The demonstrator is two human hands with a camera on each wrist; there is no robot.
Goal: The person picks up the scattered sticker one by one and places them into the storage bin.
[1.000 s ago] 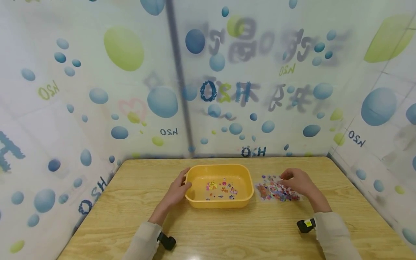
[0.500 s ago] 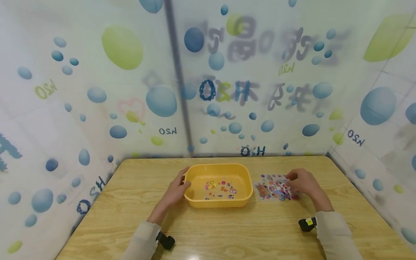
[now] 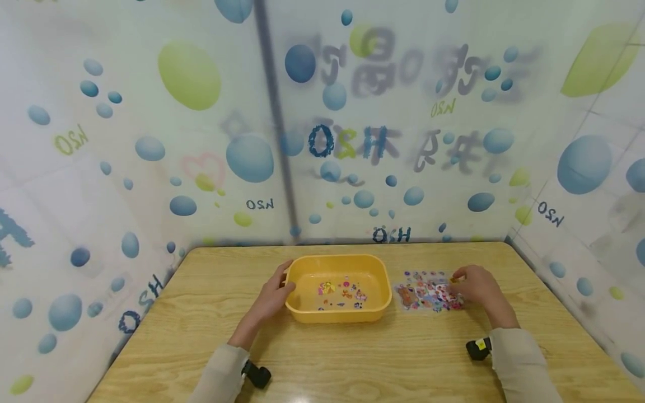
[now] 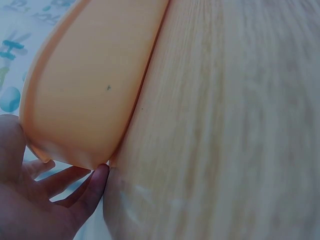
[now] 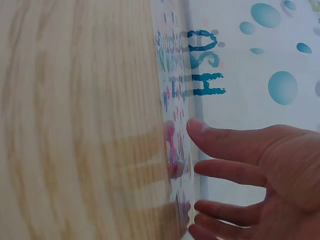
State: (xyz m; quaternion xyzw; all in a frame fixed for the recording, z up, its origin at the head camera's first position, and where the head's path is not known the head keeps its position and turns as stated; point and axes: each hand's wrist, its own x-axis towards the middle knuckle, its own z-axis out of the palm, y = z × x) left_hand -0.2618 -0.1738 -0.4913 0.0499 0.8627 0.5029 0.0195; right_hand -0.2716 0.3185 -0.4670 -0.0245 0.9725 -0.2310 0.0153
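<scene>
Colourful stickers [image 3: 347,294] lie in the yellow basin [image 3: 339,317], whose left side the left hand [image 3: 274,292] grips, so the work looks partly done, with sticker sheets [image 3: 428,298] left on the table [image 3: 373,364] by the right hand [image 3: 478,288], its fingers parted, nothing visibly pinched

It seems to be a small booth: bubble-printed curtains [image 3: 433,224] stand on three sides of a wooden table [image 3: 363,358].
</scene>
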